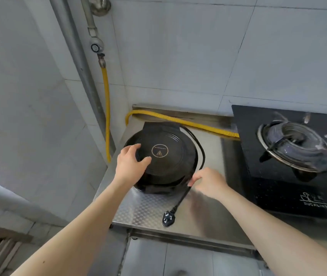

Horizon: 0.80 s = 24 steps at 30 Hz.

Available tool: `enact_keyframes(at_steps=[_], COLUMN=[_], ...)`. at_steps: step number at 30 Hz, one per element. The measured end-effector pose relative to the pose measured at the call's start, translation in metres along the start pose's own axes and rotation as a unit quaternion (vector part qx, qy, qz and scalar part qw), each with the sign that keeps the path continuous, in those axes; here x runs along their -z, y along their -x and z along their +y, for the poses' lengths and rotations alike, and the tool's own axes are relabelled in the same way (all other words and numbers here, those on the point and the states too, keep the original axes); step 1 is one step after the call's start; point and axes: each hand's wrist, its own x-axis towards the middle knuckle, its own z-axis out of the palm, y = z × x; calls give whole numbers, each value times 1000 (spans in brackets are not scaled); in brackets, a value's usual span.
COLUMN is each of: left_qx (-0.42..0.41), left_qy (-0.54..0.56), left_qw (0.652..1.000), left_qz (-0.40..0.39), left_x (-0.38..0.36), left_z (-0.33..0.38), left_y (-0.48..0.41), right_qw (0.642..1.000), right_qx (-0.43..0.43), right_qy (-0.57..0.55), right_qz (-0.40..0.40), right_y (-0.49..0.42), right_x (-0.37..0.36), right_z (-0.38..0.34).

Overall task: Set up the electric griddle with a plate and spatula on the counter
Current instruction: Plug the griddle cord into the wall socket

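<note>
Corner of white-tiled walls, embossed stainless-steel counter (148,212); round glossy black electric griddle (164,156) sits back left on it; left hand (130,164) rests loose on lid; right hand (208,182) pinches black power cord (179,200).

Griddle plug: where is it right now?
Head view: the plug lies on the steel counter near its front edge, in front of the griddle, its cord running up to the right hand.

One wide-angle camera, worn on the head, looks forward and steeply down at the counter (208,216) from close above. The griddle (166,156) sits mid-frame, the gas stove (278,186) at the right edge, the tiled wall (178,56) fills the top, and both arms (91,226) enter from below.
</note>
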Motion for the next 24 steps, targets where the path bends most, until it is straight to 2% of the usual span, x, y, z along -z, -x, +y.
enact_keyframes(at_steps=[4, 11, 15, 17, 20, 24], left_qx=[7, 25, 27, 31, 36, 44], left_qy=[-30, -46, -69, -73, -48, -13], left_qw=[1000, 999, 997, 997, 998, 999], left_qz=[6, 6, -3, -12, -15, -12], left_x=[-11, -9, -11, -12, -9, -3], left_z=[-2, 0, 2, 6, 15, 25], left_y=[-7, -20, -25, -28, -38, -47], right_qw=[997, 980, 976, 981, 981, 974], right_qx=[19, 105, 124, 124, 125, 129], right_qy=[18, 166, 173, 146, 115, 92], right_qz=[-71, -28, -36, -2, 97, 160], right_y=[-11, -15, -18, -21, -29, -43], right_x=[-13, -13, 6, 21, 51, 91], right_z=[14, 23, 30, 32, 32, 25])
